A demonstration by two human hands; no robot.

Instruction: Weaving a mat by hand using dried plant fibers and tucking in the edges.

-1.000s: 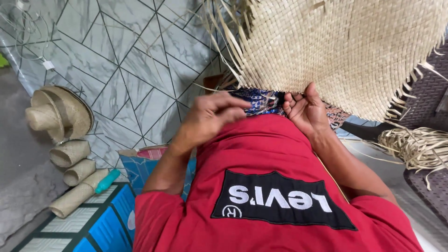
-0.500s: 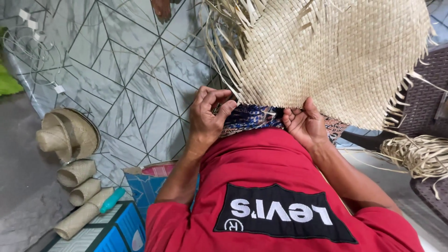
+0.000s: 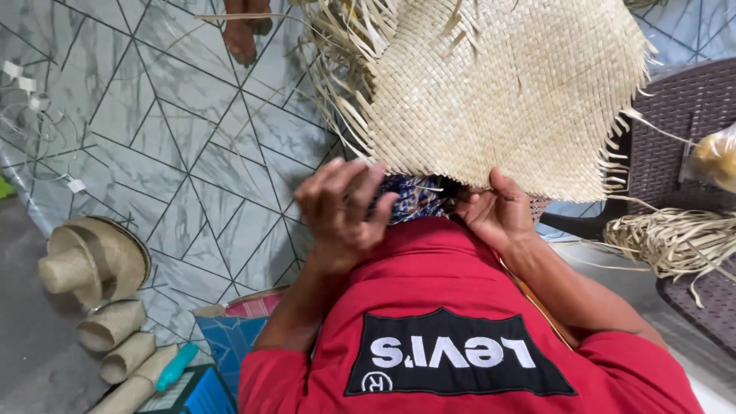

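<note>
Head view: the woven straw mat [image 3: 506, 84] spreads up and away from both hands, its near edge just above the patterned cloth [image 3: 418, 199]. Left hand [image 3: 341, 215] curls loosely, gripping nothing visible; right hand [image 3: 498, 215] pinches under that edge.

A grey tiled floor [image 3: 192, 153] with thin dark lines forming triangles fills the left and top of the view. At the far left, a finished woven straw hat [image 3: 96, 261] rests on it, crown tipped sideways. Just below the hat lie three rolled woven tubes [image 3: 123, 345], side by side, with a teal marker [image 3: 176, 366] against the lowest one. A blue and pink box [image 3: 234, 333] sits near them. White cable [image 3: 38, 146] trails across the upper left tiles. At the right, a bundle of loose straw strips [image 3: 675, 241] lies beside a dark wicker chair [image 3: 690, 107].
</note>
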